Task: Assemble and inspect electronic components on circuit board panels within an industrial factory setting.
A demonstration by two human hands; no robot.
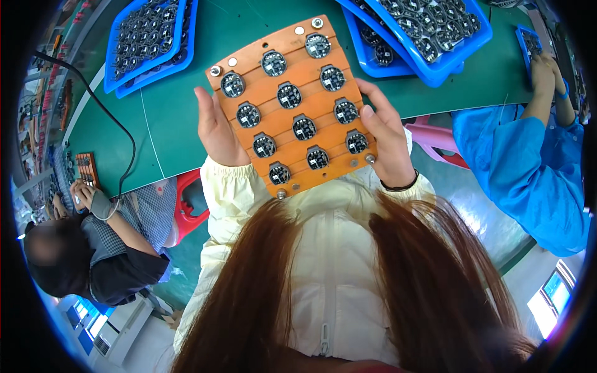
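An orange fixture board is held up in front of me, tilted, above the near edge of the table. Rows of round black watch-like modules with bare circuit boards sit in its slots. Metal posts stand at its corners. My left hand supports its left side, thumb raised and apart from the edge, the other fingers partly hidden behind it. On the right side, my right hand grips the board, with the thumb by the edge near a module and fingers behind.
Blue trays of round modules stand on the green table, stacked at the far left and far right. A black cable curves along the left. Co-workers sit on both sides, one in a blue garment, one handling a small orange board.
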